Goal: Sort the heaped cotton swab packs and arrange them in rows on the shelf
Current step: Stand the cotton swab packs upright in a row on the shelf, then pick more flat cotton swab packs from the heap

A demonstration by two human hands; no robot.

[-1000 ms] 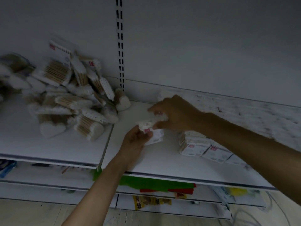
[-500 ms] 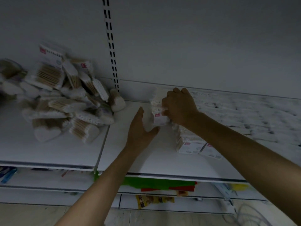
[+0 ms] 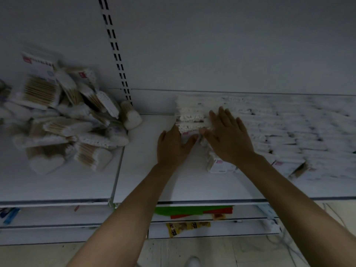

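Note:
A loose heap of cotton swab packs [image 3: 63, 120] lies on the left part of the white shelf [image 3: 154, 185]. Rows of white packs [image 3: 285, 132] cover the right part. The leftmost row [image 3: 190, 114] runs from the back wall forward. My left hand [image 3: 173, 145] lies flat on the shelf with its fingers against the front end of that row. My right hand [image 3: 227, 135] rests with straight fingers on top of the packs just right of it. Neither hand grips a pack.
A slotted upright [image 3: 115, 53] runs down the back wall between the two shelf boards. Lower shelves hold green and red items [image 3: 192, 211] and a yellow packet [image 3: 185, 227]. Cables [image 3: 289, 245] lie on the floor at the right.
My right hand set the pack it held onto the left row and now lies flat on the packs. My left hand moved up against the row's front end.

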